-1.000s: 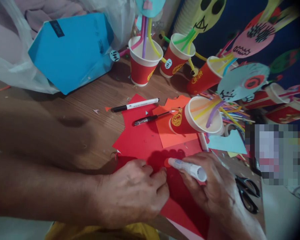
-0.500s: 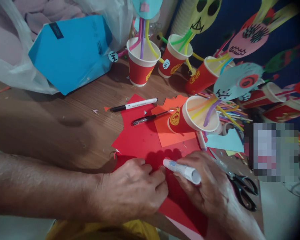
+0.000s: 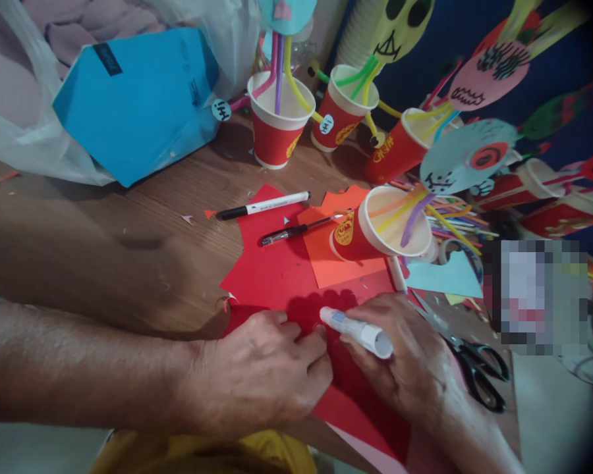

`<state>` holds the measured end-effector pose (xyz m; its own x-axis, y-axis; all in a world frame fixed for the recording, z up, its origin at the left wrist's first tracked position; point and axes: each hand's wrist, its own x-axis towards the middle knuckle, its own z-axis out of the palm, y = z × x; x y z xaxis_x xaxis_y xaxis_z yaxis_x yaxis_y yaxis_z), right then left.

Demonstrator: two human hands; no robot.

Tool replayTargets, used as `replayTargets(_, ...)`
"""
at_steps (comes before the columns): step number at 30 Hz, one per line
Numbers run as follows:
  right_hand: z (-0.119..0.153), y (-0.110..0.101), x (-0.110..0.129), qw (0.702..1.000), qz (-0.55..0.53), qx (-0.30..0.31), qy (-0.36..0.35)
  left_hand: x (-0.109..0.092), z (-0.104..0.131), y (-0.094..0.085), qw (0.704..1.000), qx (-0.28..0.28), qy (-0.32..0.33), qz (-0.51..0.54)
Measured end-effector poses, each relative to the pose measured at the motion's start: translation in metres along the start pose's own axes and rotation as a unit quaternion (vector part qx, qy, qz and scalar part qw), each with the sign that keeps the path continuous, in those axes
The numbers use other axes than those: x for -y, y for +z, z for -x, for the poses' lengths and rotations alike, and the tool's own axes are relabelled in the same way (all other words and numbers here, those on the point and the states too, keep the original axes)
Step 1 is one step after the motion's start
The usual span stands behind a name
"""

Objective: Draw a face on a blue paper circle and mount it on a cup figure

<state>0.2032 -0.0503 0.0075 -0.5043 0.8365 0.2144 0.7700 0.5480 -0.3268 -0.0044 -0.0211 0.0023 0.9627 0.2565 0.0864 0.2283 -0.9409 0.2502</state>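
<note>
My right hand [image 3: 400,355] is wrapped round a white glue stick [image 3: 358,332], whose tip points left and down at the red paper [image 3: 281,273]. Just left of that tip, my left hand [image 3: 271,372] rests on the paper with its fingers curled and pressed together; whatever they pinch is too small to make out. A white-and-black marker [image 3: 263,205] and a black pen [image 3: 296,232] lie across the upper part of the red paper. Black-handled scissors [image 3: 474,362] lie beside my right hand, partly behind it.
Red paper cups [image 3: 277,141] with pipe-cleaner figures stand along the back; one cup [image 3: 356,227] lies tilted on orange paper [image 3: 326,263]. A blue sheet [image 3: 138,105] rests on a plastic bag [image 3: 84,164] at the back left. Pipe cleaners [image 3: 454,227] are piled at right.
The glue stick and my right hand have shifted very slightly left and up. My left hand stays in nearly the same place.
</note>
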Motion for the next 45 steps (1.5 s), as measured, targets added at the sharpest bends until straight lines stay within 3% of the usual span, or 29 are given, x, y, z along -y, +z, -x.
replayTargets(8,0.003,0.002,-0.004,1.000,0.018,-0.015,0.015,0.000,0.000,0.001,1.000,-0.004,-0.002,-0.001)
replayTargets(14,0.001,0.002,-0.001,1.000,0.007,0.002,-0.013,0.001,-0.001,0.000,1.000,0.011,0.000,0.014)
replayTargets(20,0.003,-0.001,-0.005,0.999,0.030,-0.023,0.004,0.001,0.002,0.003,1.000,-0.020,0.002,0.002)
replayTargets(31,0.009,0.002,0.000,0.982,-0.065,-0.091,0.154,0.004,0.002,0.011,0.996,-0.071,-0.012,0.055)
replayTargets(34,0.012,-0.002,0.000,0.967,-0.100,-0.121,0.201,0.007,0.001,0.004,0.986,-0.090,-0.039,0.134)
replayTargets(39,0.013,-0.004,0.000,0.926,-0.206,-0.192,0.251,0.018,-0.001,-0.007,0.954,-0.221,-0.126,0.160)
replayTargets(41,0.012,-0.003,0.001,0.904,-0.280,-0.190,0.262,0.022,-0.002,-0.010,0.953,-0.238,-0.112,0.147)
replayTargets(45,0.011,-0.005,0.008,0.844,-0.400,-0.171,0.313,0.023,-0.007,-0.014,0.967,-0.216,-0.062,0.122)
